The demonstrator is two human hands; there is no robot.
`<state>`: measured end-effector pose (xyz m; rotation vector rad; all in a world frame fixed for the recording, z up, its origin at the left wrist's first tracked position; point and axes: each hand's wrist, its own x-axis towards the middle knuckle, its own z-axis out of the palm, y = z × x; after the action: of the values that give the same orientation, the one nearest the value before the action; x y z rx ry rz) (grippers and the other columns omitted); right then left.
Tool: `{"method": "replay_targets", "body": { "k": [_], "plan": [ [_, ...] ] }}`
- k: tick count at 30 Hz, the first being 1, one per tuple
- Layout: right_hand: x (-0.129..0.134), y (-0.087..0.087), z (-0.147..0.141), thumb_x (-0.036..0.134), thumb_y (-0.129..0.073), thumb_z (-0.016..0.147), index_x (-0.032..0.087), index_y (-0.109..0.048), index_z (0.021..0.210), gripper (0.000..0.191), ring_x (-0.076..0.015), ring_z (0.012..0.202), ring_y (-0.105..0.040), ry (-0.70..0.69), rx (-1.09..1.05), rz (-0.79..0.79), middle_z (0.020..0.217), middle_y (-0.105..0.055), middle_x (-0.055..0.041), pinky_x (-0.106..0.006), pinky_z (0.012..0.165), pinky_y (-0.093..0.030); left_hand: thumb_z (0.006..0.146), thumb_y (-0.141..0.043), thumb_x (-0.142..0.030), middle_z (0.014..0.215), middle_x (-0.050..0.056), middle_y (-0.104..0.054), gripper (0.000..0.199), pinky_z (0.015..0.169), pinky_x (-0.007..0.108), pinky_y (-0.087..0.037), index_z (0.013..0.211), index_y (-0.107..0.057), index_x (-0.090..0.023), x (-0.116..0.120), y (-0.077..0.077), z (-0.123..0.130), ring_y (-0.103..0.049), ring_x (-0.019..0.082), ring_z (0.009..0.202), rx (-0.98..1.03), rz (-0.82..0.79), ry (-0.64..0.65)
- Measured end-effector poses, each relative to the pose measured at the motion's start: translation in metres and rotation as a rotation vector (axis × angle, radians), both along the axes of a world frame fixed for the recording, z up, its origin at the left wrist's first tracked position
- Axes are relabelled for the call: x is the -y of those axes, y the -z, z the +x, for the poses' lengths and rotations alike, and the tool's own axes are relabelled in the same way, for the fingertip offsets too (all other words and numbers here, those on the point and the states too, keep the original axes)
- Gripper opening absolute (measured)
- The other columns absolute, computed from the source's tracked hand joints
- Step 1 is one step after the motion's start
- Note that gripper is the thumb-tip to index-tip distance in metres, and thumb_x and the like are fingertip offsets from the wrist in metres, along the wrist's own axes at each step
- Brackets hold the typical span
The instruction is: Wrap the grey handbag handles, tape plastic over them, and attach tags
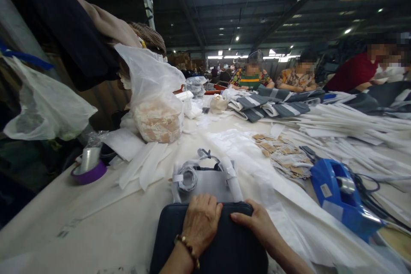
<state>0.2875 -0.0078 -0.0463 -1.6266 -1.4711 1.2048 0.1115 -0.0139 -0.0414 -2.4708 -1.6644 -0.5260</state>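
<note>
A dark navy bag [234,244] with rounded corners lies in front of me at the table's near edge. My left hand [202,218] is closed over the middle of its far edge, with a beaded bracelet at the wrist. At its far right corner, my right hand [252,218] grips it, thumb on top and the other fingers hidden behind the edge. Just beyond the bag is a light grey panel [207,184] with a coiled grey strap [187,180], a dark handle and a white-wrapped part [228,172]. How the panel joins the bag is hidden.
To the right are a blue tape dispenser [343,197] and cardboard tags [282,154]. A purple tape roll [89,173] and a plastic-wrapped bundle [157,120] stand left. Grey folded pieces [269,105] and white strips [346,122] lie farther back, with several people beyond.
</note>
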Motion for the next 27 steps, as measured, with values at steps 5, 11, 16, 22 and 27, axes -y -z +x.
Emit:
{"method": "replay_targets", "body": {
  "k": [5,11,16,22,27],
  "plan": [
    [-0.031,-0.039,-0.015,0.051,-0.064,0.064,0.009,-0.044,0.125,0.076,-0.0319,0.108,-0.054,0.142,0.319,0.214,0.122,-0.055,-0.0194,-0.041,0.090,-0.039,0.091,-0.041,-0.022,0.076,0.007,-0.062,0.022,0.067,0.041,-0.042,0.078,-0.058,-0.017,-0.004,0.003,-0.002,-0.057,0.026,0.072,0.018,-0.029,-0.033],
    [-0.083,-0.056,-0.043,0.025,-0.065,0.059,0.010,-0.042,0.127,0.074,-0.0341,0.115,-0.049,0.082,0.452,0.173,0.121,-0.055,-0.0184,-0.039,0.089,-0.039,0.093,-0.038,-0.023,0.077,0.005,-0.062,0.024,0.070,0.041,-0.038,0.078,-0.057,-0.019,-0.003,0.005,-0.003,-0.056,0.025,0.074,0.043,-0.049,-0.031],
    [-0.086,-0.062,-0.035,0.011,-0.052,0.051,0.018,-0.053,0.081,0.031,-0.0244,0.076,-0.057,0.120,0.420,0.149,0.072,-0.059,-0.0041,-0.029,0.062,-0.037,0.092,-0.040,-0.025,0.078,0.005,-0.062,0.023,0.071,0.041,-0.037,0.078,-0.057,-0.019,-0.004,0.008,-0.004,-0.056,0.025,0.075,0.100,-0.060,-0.027],
    [-0.078,-0.069,-0.031,0.013,-0.049,0.045,0.020,-0.049,0.067,0.023,-0.0188,0.064,-0.052,0.086,0.141,0.089,0.059,-0.053,0.0010,-0.027,0.053,-0.035,0.092,-0.041,-0.026,0.078,0.005,-0.062,0.023,0.070,0.040,-0.037,0.079,-0.058,-0.019,-0.005,0.007,-0.005,-0.056,0.025,0.076,0.140,-0.062,-0.018],
    [-0.085,-0.059,-0.024,0.018,-0.049,0.047,0.017,-0.052,0.062,0.015,-0.0142,0.052,-0.052,0.026,-0.156,-0.120,0.058,-0.056,-0.0007,-0.027,0.051,-0.045,0.092,-0.042,-0.026,0.078,0.005,-0.062,0.022,0.071,0.040,-0.037,0.079,-0.058,-0.019,-0.005,0.010,-0.005,-0.056,0.024,0.075,0.149,-0.063,-0.024]
  ]
}}
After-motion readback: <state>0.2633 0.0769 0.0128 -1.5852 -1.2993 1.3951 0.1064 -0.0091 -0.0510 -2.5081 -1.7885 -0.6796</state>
